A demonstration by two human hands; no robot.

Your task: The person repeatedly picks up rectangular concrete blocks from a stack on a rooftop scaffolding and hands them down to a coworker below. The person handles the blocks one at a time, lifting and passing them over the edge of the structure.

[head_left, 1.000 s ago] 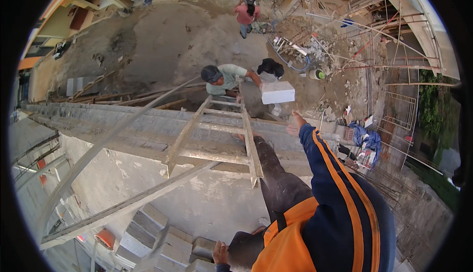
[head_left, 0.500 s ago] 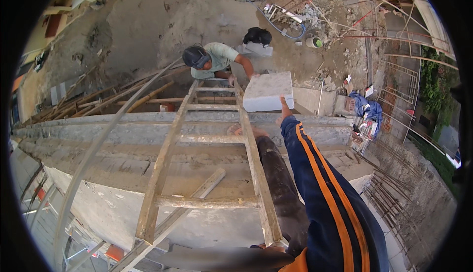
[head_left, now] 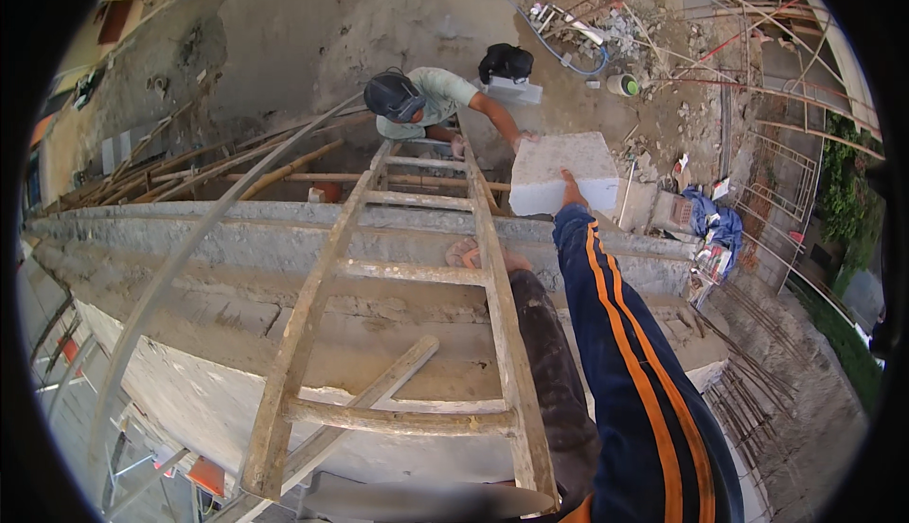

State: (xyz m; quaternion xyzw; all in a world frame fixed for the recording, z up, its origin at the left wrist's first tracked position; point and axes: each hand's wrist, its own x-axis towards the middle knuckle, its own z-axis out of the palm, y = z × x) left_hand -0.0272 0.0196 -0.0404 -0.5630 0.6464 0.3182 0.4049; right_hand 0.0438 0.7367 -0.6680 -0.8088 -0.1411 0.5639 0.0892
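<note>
Block, one: pale grey-white, box-shaped, sharp-edged, with a finely pitted, gritty top and a smoother near face. I find it in mid-scene, right of the ladder's far end, held up between two people.

Right hand, one, bare: I see it closed on the block's near side, one digit laid over the top edge, the others hidden from me. The left hand is out of my view; I cannot tell its state.

Sleeve: dark blue cloth, two orange stripes along it.

Co-worker, one, in a pale green shirt and dark cap: one hand at the block's far left corner, the other near the ladder's far end.

Ladder: rough wood, squared rails, flat rungs, smeared and worn.

Leg: dark, creased trousers, right of the ladder.

Ledge: grey concrete, long, stepped, rough-faced, crossing behind the ladder.

Far ground, I note: bag, black, slumped, soft; bucket, round, pale, green inside.

Right side: sheet, blue, crumpled.

Left side: poles, slender, brown, loosely heaped.
</note>
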